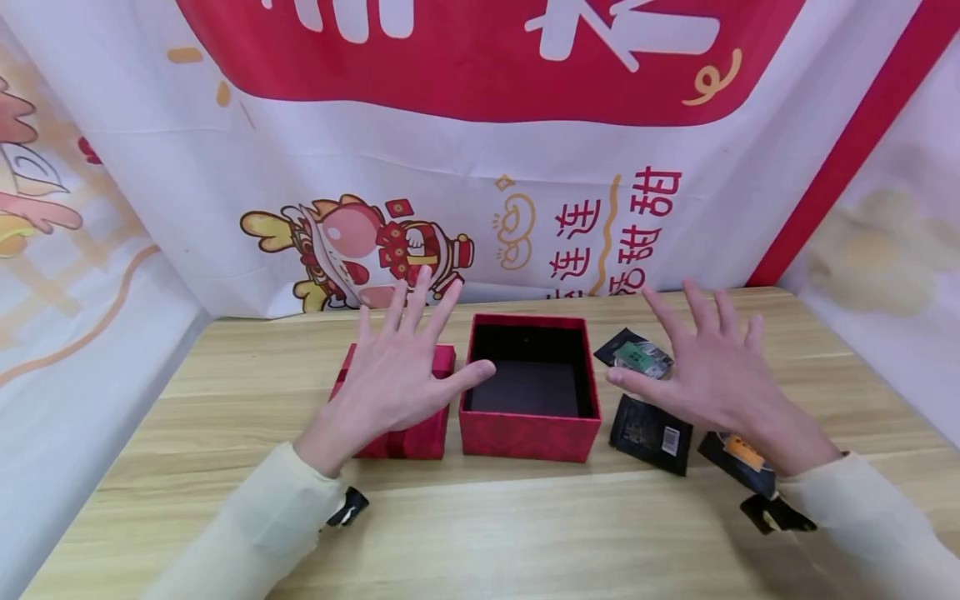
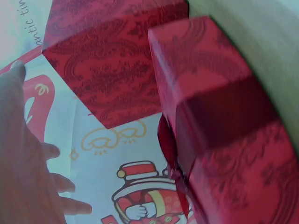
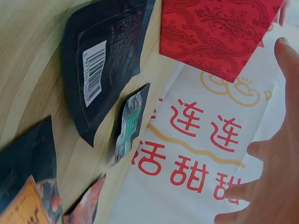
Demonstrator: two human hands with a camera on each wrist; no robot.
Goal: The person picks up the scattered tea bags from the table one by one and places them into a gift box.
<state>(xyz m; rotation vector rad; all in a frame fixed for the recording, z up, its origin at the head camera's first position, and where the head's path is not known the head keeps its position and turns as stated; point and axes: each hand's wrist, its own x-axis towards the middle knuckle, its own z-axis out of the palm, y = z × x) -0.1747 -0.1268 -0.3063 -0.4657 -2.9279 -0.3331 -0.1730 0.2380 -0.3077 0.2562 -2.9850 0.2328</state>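
An open red box (image 1: 531,433) with a dark lining stands in the middle of the wooden table (image 1: 525,533). Its red lid (image 1: 420,437) lies just to the left, and shows close up in the left wrist view as the lid (image 2: 224,121) beside the box (image 2: 107,70). My left hand (image 1: 397,371) hovers spread above the lid and holds nothing. My right hand (image 1: 701,371) hovers spread over several dark packets: one with a green label (image 1: 637,354), one with a barcode (image 1: 651,433) and one with an orange label (image 1: 738,458). The barcode packet (image 3: 100,70) and the box (image 3: 215,32) appear in the right wrist view.
A white and red printed banner (image 1: 480,150) hangs behind the table and along both sides. Bare wood lies in front of the box toward me.
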